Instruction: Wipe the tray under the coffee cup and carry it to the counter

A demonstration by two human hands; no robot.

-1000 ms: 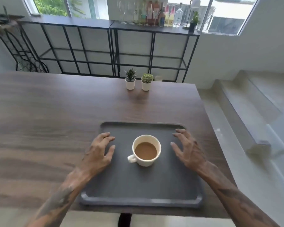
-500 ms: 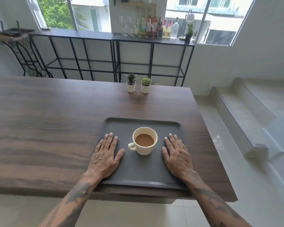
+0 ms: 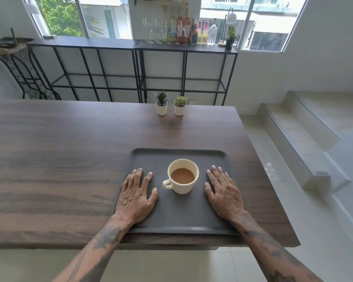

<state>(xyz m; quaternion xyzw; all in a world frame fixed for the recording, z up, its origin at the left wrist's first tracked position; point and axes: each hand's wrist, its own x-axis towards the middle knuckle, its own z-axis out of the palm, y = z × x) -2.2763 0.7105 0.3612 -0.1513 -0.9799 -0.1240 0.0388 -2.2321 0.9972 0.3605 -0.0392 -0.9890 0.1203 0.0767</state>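
The table point(image 3: 69, 159) carries the tray point(image 3: 177, 216) near its right front corner. Your left hand point(image 3: 136, 197) and right hand point(image 3: 224, 194) lie flat on the tray, fingers spread, grasping nothing. The cup point(image 3: 182, 176) stands between them, its handle toward your left hand, which is the nearer one.

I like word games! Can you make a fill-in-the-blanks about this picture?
1. The cup stands on a dark ____.
2. Both hands, left and right, lie ____ on the tray.
3. The cup's handle points toward the ____ hand.
4. At the table's far edge stand ____ small plants.

Missing words: tray; flat; left; two
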